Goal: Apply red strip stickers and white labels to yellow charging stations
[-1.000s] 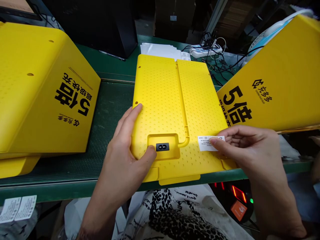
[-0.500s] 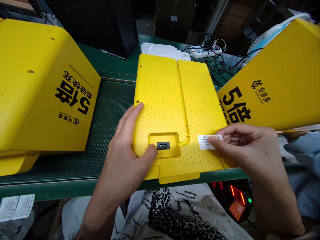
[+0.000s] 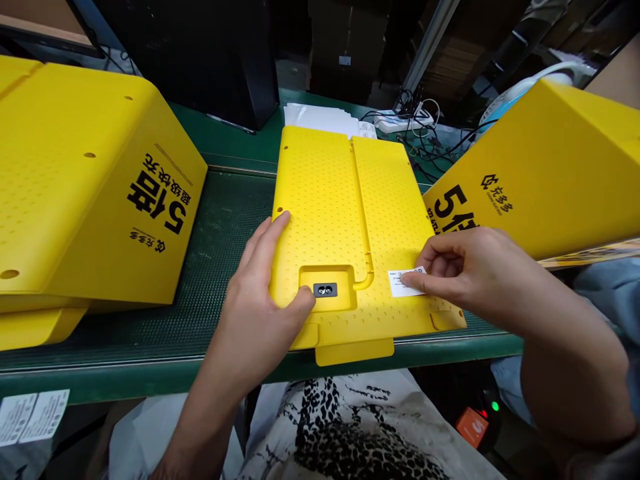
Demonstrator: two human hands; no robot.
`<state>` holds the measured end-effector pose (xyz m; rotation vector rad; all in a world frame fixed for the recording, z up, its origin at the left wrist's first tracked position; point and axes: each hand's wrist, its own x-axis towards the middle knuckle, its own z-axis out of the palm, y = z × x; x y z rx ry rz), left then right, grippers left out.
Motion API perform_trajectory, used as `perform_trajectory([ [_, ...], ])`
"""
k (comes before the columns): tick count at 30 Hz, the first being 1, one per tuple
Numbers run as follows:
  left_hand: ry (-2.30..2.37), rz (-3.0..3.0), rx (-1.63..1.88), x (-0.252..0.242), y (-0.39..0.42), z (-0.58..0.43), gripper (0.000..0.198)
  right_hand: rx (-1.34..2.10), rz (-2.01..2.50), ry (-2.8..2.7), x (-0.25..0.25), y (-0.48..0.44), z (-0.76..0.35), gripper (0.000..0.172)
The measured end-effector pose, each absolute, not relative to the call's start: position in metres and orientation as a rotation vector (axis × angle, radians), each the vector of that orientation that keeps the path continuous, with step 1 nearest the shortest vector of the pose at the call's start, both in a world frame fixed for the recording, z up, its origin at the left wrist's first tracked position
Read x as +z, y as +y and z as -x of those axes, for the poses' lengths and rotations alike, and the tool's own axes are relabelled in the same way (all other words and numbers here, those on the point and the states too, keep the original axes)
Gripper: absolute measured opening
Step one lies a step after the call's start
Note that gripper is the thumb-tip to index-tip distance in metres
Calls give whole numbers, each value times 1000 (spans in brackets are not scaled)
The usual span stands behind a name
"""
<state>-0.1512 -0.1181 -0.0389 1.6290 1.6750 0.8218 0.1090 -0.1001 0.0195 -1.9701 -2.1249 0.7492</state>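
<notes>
A yellow plastic housing (image 3: 320,200) lies in front of me on the green work surface, its dimpled side up, with a long groove and a recess holding a black two-pin socket (image 3: 325,290). My left hand (image 3: 255,300) grips its left edge, the thumb beside the socket and the fingers along the side. A white printed label (image 3: 399,287) lies on the lower right of the housing. On it presses the thumb of my right hand (image 3: 445,267), whose other fingers are curled at the label's right end. Part of the label is covered by that thumb.
Large yellow casings with black print stand left (image 3: 165,193) and right (image 3: 540,180). Behind are white papers (image 3: 320,119), a power strip (image 3: 400,121) with tangled cables and a black monitor-like panel (image 3: 200,60). A sheet of labels (image 3: 35,417) hangs low left.
My right hand has shifted slightly left with the label under its thumb, and its forearm has swung outward. The view has tilted a little. My left hand keeps its grip on the housing.
</notes>
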Motion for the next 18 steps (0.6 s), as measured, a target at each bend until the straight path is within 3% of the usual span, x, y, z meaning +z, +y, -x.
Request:
perform_trajectory([
  [7, 1658, -1590, 815, -39, -118, 151, 75, 1059, 1908, -2139, 22, -93, -126, 22],
  [15, 1621, -1620, 845, -42, -117, 153, 77, 1112, 1882, -2171, 20, -92, -131, 12],
  [18, 1618, -1631, 848, -43, -116, 154, 76, 1089, 1843, -2083, 15, -94, -138, 24],
])
